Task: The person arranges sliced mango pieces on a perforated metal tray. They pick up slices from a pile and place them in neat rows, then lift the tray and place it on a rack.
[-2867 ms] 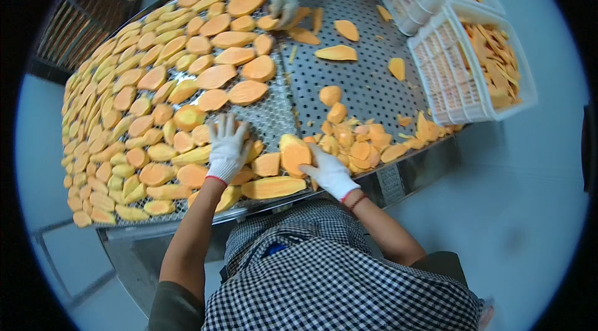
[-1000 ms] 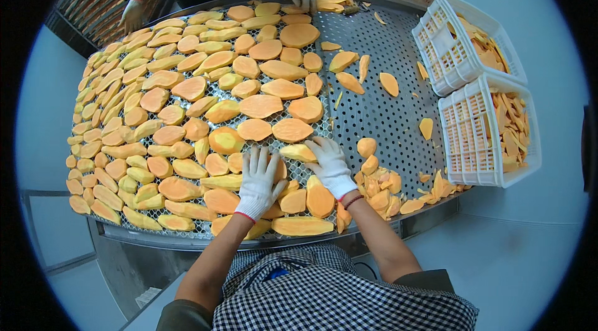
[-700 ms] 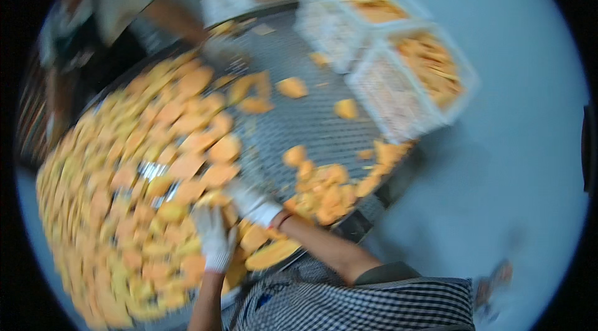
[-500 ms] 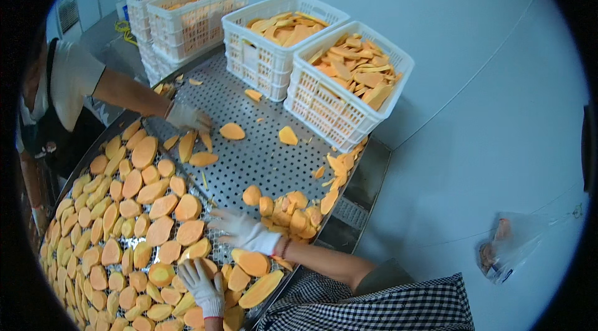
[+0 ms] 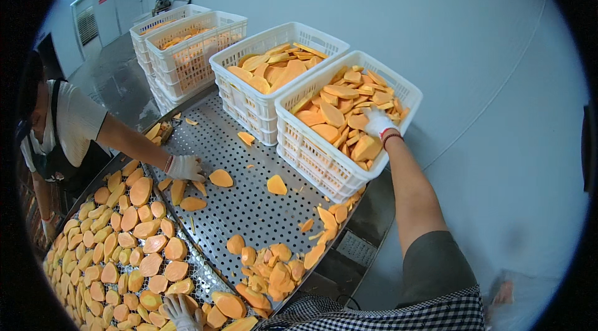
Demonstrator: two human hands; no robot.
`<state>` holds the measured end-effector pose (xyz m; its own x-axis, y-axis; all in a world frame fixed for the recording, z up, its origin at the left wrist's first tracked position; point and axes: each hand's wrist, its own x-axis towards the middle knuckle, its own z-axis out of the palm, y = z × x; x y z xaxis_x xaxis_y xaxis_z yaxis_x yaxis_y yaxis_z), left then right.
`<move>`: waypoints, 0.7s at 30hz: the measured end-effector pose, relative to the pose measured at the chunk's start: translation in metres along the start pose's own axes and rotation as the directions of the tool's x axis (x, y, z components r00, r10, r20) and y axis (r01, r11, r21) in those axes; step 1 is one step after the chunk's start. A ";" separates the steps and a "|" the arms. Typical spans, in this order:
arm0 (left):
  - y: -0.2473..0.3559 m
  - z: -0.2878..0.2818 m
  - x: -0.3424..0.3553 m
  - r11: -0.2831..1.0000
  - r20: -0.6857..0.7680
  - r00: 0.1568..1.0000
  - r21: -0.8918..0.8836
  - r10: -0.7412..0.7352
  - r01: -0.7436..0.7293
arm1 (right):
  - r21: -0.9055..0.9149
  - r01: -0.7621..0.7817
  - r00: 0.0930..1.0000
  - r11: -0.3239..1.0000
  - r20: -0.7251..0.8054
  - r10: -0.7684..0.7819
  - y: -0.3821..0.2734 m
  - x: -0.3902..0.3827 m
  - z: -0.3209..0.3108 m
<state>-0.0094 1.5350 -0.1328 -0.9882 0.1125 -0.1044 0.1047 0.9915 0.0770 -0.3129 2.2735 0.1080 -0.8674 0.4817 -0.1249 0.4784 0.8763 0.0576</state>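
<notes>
My gloved right hand (image 5: 379,123) reaches into the right white crate (image 5: 324,166), its fingers closing around an orange sweet potato slice (image 5: 357,122) in the heap. Some of those fingertips are hidden among the pieces. At the lower edge, my gloved left hand (image 5: 180,313) lies with fingers spread on sweet potato slices (image 5: 150,299), which cover a mesh tray (image 5: 198,272) in one layer. Between tray and crates, a perforated metal table (image 5: 230,144) carries a pile of thick slices (image 5: 280,276) near me.
A co-worker's gloved hand (image 5: 185,167) rests by a few slices at the table's left. Another slice-filled white crate (image 5: 243,103) adjoins the right one; stacked crates (image 5: 171,75) stand farther left. Scraps (image 5: 330,219) line the right edge. A pale wall (image 5: 473,81) rises behind.
My right hand has moved from beside the tray, up and right into the right crate. My left hand stays on the slices. The whole view has shifted, with the crates now lower.
</notes>
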 end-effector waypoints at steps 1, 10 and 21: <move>0.001 -0.005 -0.003 0.998 0.037 0.998 0.050 -0.044 0.042 | 0.009 0.021 0.999 1.000 0.025 -0.021 -0.010 0.010 0.015; 0.010 0.002 -0.012 0.941 0.153 0.931 -0.026 -0.331 0.338 | 0.249 0.355 0.898 0.901 -0.358 -0.256 -0.071 0.070 0.048; 0.026 -0.016 -0.013 0.953 0.008 0.953 0.015 -0.303 0.303 | 0.745 0.618 0.773 0.250 -0.517 -0.368 -0.105 -0.019 0.010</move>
<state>0.0046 1.5584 -0.1141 -0.9724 -0.1931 -0.1310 -0.1981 0.9798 0.0265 -0.3451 2.1719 0.0945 -0.9174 0.0546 0.3941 -0.3138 0.5097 -0.8011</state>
